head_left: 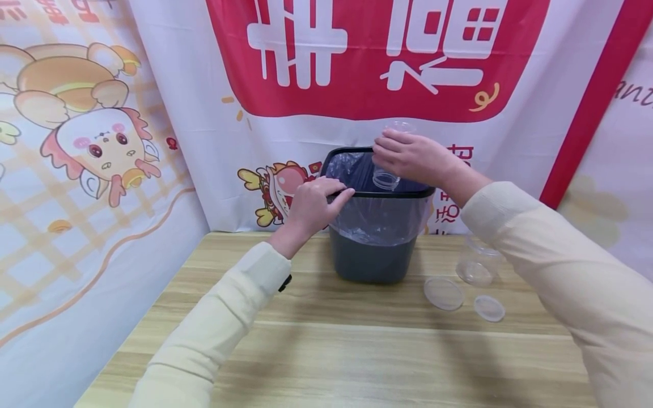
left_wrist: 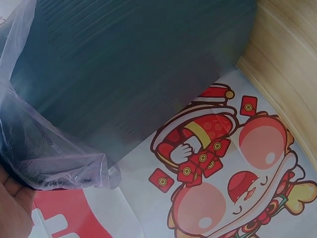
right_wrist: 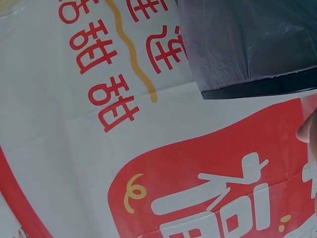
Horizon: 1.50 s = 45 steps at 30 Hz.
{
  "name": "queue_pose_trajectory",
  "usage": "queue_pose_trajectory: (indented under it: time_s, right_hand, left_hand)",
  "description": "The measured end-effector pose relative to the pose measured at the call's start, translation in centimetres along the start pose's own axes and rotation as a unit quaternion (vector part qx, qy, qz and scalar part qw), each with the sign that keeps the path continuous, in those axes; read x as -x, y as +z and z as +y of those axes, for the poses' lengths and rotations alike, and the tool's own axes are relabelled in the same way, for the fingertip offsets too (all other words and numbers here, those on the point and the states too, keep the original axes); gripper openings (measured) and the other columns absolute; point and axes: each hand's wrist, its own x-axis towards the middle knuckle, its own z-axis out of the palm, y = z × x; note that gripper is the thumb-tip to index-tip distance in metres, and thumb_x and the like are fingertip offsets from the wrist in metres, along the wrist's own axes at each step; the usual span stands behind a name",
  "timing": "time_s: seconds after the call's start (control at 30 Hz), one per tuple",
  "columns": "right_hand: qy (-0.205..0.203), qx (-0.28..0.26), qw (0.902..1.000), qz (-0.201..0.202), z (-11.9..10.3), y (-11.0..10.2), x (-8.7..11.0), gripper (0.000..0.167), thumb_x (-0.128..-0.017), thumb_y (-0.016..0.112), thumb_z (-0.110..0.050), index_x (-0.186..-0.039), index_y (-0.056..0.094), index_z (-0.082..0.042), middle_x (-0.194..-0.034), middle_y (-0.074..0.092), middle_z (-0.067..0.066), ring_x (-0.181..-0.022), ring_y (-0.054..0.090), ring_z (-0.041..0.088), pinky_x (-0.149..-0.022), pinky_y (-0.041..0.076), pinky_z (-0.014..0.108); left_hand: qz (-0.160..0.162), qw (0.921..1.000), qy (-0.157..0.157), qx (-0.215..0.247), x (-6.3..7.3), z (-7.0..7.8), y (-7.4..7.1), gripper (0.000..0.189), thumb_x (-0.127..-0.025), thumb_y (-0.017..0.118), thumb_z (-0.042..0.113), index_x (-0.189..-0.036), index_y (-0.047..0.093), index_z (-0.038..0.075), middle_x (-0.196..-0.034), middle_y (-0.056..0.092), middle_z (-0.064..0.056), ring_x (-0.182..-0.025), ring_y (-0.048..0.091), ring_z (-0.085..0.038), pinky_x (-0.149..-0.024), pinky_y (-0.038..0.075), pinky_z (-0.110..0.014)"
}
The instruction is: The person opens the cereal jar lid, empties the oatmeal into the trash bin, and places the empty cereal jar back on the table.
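Note:
A dark grey trash bin (head_left: 374,263) stands upright at the back of the table, lined with a translucent bag (head_left: 380,218) folded over its black rim. My left hand (head_left: 313,204) grips the near left of that rim; in the left wrist view, fingertips of the left hand (left_wrist: 15,210) show at the bag's edge. Over the bin's opening, my right hand (head_left: 408,156) holds a clear plastic jar (head_left: 386,181), whose lower end reaches down into the opening. Fingers hide the jar's middle. The right wrist view shows only a bit of the right hand (right_wrist: 311,134), near the rim.
Right of the bin, a clear plastic container (head_left: 476,269) stands on the wooden table (head_left: 336,362). Two clear round lids lie in front of it, a larger lid (head_left: 444,293) and a smaller lid (head_left: 488,308). A printed cloth (head_left: 285,127) hangs close behind the bin.

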Motion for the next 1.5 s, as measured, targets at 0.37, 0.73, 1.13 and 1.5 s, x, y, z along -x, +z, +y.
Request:
queue_pose_trajectory:
  time_s: [0.37,0.73,1.13,1.5]
  right_hand:
    - [-0.054,0.042,0.9971,-0.032,-0.2,-0.3,-0.4,0.083,-0.068,0.086,-0.008,-0.142,0.048,-0.014,-0.143,0.046,0.014,-0.135,0.036,0.033,-0.117,0.01,0.042]
    - [-0.075,0.061,0.9946,-0.038,-0.6,-0.2,-0.4,0.083,-0.067,0.086,-0.007,-0.141,0.049,-0.016,-0.144,0.045,0.014,-0.136,0.034,0.033,-0.117,0.008,0.043]
    - [-0.067,0.043,0.9964,-0.028,-0.4,-0.1,0.1,0.08,-0.067,0.086,-0.007,-0.138,0.05,-0.013,-0.143,0.046,0.016,-0.135,0.036,0.034,-0.117,0.01,0.042]
    - [-0.048,0.14,0.9889,0.012,0.0,-0.3,0.5,0.083,-0.065,0.087,-0.007,-0.139,0.048,-0.011,-0.14,0.047,0.018,-0.133,0.037,0.036,-0.116,0.014,0.044]
  left_hand:
    - [-0.005,1.0,-0.006,-0.001,0.0,-0.2,0.1,0.025,-0.093,0.067,0.029,-0.097,0.077,0.007,-0.093,0.074,-0.004,-0.082,0.067,-0.017,-0.073,0.055,-0.03]
    - [-0.006,0.9999,-0.006,0.007,-0.1,-0.2,0.1,0.024,-0.093,0.067,0.029,-0.098,0.077,0.008,-0.093,0.074,-0.004,-0.082,0.067,-0.017,-0.074,0.055,-0.029]
    - [0.0,1.0,-0.002,0.007,0.1,-0.1,0.1,0.024,-0.093,0.067,0.028,-0.097,0.077,0.007,-0.093,0.074,-0.004,-0.081,0.067,-0.017,-0.073,0.055,-0.03]
    - [0.001,1.0,-0.002,0.005,0.1,-0.1,0.1,0.023,-0.093,0.067,0.028,-0.097,0.077,0.007,-0.093,0.074,-0.005,-0.08,0.067,-0.018,-0.073,0.055,-0.03]
